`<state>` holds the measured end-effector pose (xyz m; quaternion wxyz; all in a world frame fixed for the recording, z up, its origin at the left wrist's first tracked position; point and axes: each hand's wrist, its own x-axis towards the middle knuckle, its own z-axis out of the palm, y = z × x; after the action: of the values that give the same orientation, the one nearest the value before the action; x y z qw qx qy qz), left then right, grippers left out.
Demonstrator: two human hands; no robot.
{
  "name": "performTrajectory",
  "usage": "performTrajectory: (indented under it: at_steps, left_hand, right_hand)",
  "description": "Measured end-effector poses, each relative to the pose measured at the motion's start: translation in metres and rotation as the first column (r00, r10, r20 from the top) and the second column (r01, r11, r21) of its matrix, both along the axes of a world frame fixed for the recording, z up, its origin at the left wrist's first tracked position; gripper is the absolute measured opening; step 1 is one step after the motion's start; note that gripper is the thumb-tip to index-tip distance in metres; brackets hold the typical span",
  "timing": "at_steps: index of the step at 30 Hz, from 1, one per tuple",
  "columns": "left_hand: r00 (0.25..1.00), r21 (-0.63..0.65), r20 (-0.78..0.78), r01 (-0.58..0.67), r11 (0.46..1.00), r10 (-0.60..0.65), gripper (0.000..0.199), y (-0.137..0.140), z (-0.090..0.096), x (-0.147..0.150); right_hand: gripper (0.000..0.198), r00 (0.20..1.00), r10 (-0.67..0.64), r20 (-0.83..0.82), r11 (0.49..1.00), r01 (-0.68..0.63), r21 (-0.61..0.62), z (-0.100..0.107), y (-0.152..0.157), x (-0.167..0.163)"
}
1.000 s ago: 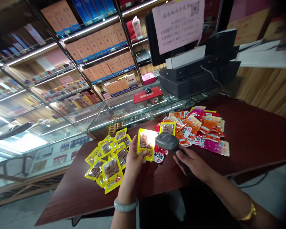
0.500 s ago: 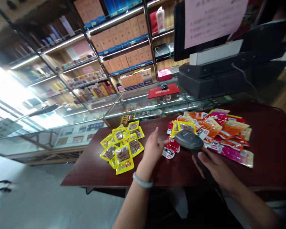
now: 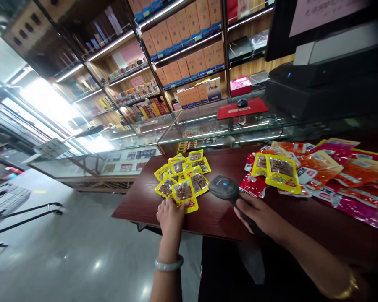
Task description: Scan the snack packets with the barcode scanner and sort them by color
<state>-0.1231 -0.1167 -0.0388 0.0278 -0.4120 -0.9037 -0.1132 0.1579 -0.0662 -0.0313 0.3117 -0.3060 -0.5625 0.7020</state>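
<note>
My left hand (image 3: 171,216), a bracelet on its wrist, is at the near edge of a pile of yellow snack packets (image 3: 197,182). Its thumb and fingers close on the lower corner of the front yellow snack packet (image 3: 183,191), which has a clear window showing brown strips. Wrapped around the handle of a dark barcode scanner (image 3: 224,187) is my right hand (image 3: 258,214). The scanner's head points left, between the two piles, with a small blue light on top. Two more yellow packets (image 3: 282,171) lie on the right-hand pile of red, orange and magenta packets (image 3: 321,167).
The dark red wooden table (image 3: 138,205) meets a glass display counter (image 3: 164,138). On the counter are a red mat (image 3: 227,112) with a mouse (image 3: 242,102) and a black machine (image 3: 302,92). Shelves of boxes (image 3: 189,29) stand behind; a shopping cart (image 3: 9,205) is at left.
My left hand has gone from beside the right-hand pile to the yellow pile and taken a packet's corner. The scanner has moved left, off the coloured packets. The view has turned left.
</note>
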Motion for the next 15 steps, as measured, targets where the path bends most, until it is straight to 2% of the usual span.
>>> performTrajectory:
  at_steps: [2,4,7,10,13,15]
  left_hand:
    - [0.994,0.074,0.101,0.033,0.997,-0.04,0.031,-0.002,-0.004,-0.004]
    - [0.96,0.201,0.266,0.035,0.979,-0.089,0.026,-0.005,-0.009,-0.008]
    - [0.866,0.407,0.459,-0.005,0.913,-0.2,0.031,-0.009,-0.018,-0.008]
    - [0.828,0.507,0.491,-0.019,0.862,-0.271,0.036,-0.006,-0.021,0.0]
    - [0.823,0.538,0.482,-0.006,0.843,-0.301,0.039,0.006,-0.019,0.011]
    - [0.786,0.559,0.51,0.006,0.829,-0.349,0.039,0.02,-0.017,0.02]
  right_hand:
    - [0.045,0.999,0.041,-0.007,0.999,-0.04,0.035,-0.001,0.003,-0.017]
    - [0.046,0.998,0.055,-0.009,0.998,-0.055,0.027,-0.001,0.004,-0.029]
    - [0.047,0.998,0.067,-0.022,0.998,-0.067,0.003,-0.001,0.005,-0.038]
    - [0.047,0.996,0.07,-0.049,0.998,-0.07,0.002,0.003,0.004,-0.036]
    - [0.046,0.998,0.031,-0.063,0.999,-0.031,-0.005,0.007,0.002,-0.026]
    - [0.045,0.998,-0.004,-0.062,1.0,0.004,-0.007,0.01,-0.001,-0.015]
